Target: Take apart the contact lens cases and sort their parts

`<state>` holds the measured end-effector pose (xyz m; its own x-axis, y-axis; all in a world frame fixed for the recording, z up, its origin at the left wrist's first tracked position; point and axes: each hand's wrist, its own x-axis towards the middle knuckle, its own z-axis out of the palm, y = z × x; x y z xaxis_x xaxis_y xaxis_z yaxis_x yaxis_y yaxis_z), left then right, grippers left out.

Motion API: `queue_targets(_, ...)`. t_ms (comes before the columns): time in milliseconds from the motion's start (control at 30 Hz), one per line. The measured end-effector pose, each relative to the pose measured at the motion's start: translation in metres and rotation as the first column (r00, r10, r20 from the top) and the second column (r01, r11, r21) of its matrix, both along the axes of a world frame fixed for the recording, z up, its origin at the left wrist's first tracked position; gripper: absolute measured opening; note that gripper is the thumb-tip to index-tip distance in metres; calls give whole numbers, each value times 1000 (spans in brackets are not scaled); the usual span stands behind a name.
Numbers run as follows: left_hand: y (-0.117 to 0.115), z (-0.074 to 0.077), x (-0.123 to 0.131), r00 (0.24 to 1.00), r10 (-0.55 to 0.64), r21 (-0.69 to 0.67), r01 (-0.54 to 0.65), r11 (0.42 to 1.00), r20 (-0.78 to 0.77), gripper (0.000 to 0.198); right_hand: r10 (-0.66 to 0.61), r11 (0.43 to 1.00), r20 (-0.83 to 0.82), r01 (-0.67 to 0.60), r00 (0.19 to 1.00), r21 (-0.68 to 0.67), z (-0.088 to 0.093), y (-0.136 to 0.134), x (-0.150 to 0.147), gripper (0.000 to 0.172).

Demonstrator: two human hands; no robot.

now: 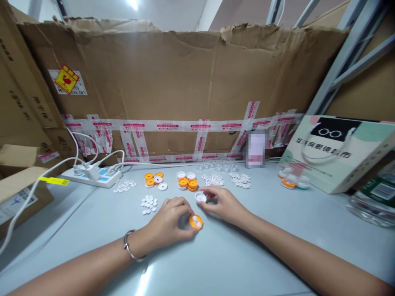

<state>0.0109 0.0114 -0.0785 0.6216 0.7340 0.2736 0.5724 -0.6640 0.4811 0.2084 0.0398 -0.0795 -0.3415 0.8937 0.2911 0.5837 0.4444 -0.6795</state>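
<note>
Between the thumb and fingers of my left hand (pixel 171 220) is an orange round cap (pixel 200 227) with small white pieces inside it, low over the table. My right hand (pixel 224 203) pinches a white round cap (pixel 200 198) by its edge, just behind the orange one. Near the right fingertips stands a cluster of stacked orange and white caps (pixel 187 181). A second group of orange and white rings (pixel 154 180) lies farther left. Small white discs (pixel 149 204) are scattered beside my left hand.
White plastic pieces (pixel 212 180) and clear domes (pixel 217 165) lie at the back. A power strip (pixel 92 176) with cables sits left. Finished-looking capped items (pixel 293 180), a paper bag (pixel 333 152) and a bottle (pixel 375 201) stand right. A cardboard wall (pixel 185 82) closes the back.
</note>
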Motion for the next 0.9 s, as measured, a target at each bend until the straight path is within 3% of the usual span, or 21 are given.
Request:
queue_targets(200,-1,-1,-1,999,6,7,-6,1000,-37,20,-21,999,44,20,999,26,-16,15,-8,28)
queue_targets(333,2,-3,-1,1000,-9,-11,9,1000,-26,22,-61,998,-81,58,995,-34,-17,22,-8,33)
queue_targets(433,3,0,-1,1000,-14,-35,13,999,-20,25,-64,997,-169,58,983,-43,-8,18,-4,28)
queue_targets(533,3,4,-4,999,-36,-56,35,998,-5,33,52,992,-132,-67,990,-110,4,6,2,29)
queue_targets(633,4,7,-7,996,-87,-42,87,995,1,25,177,954,-13,-175,984,-241,9,-9,5,49)
queue_targets(700,5,6,-6,994,-112,-29,112,993,-13,17,199,951,42,-183,979,-248,7,-16,2,57)
queue_targets(900,13,3,2,995,-96,-71,93,993,-37,8,273,940,24,-261,962,-222,-4,-15,-11,40)
